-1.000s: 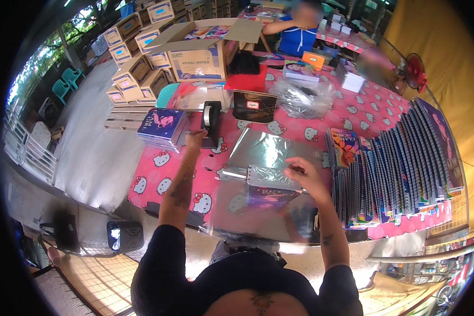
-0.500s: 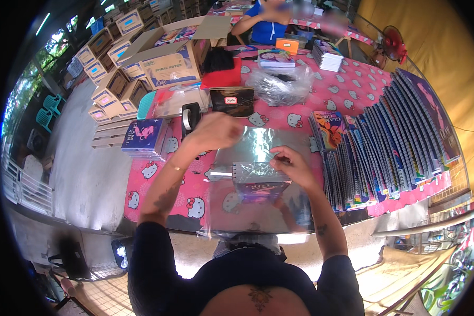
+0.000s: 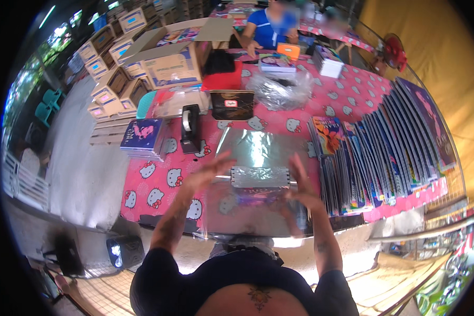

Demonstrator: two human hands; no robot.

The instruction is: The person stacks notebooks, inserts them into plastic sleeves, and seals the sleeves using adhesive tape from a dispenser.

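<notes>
Left edge of desk [image 3: 163, 164], pink cat-print cover: stack of purple-covered notebooks [image 3: 141, 134]. Just right of it, black tape dispenser [image 3: 191, 138], upright. Next, nearer the near edge, left hand [image 3: 201, 177], motion-blurred, fingers stretched toward the wrapped notebook; cannot tell whether they hold anything. Black-and-gold pouch [image 3: 232, 106] farther in, toward the far edge. Mid-desk, near edge: spiral notebook [image 3: 260, 178] lying flat, clear plastic film [image 3: 237, 145] over and around it. Beyond it, crumpled bundle of clear plastic [image 3: 280, 90]. Right hand [image 3: 302, 185] at the notebook's right end, thumb and fingers wide apart; contact unclear. Right edge: long row of spiral notebooks [image 3: 376, 158], packed tightly.
</notes>
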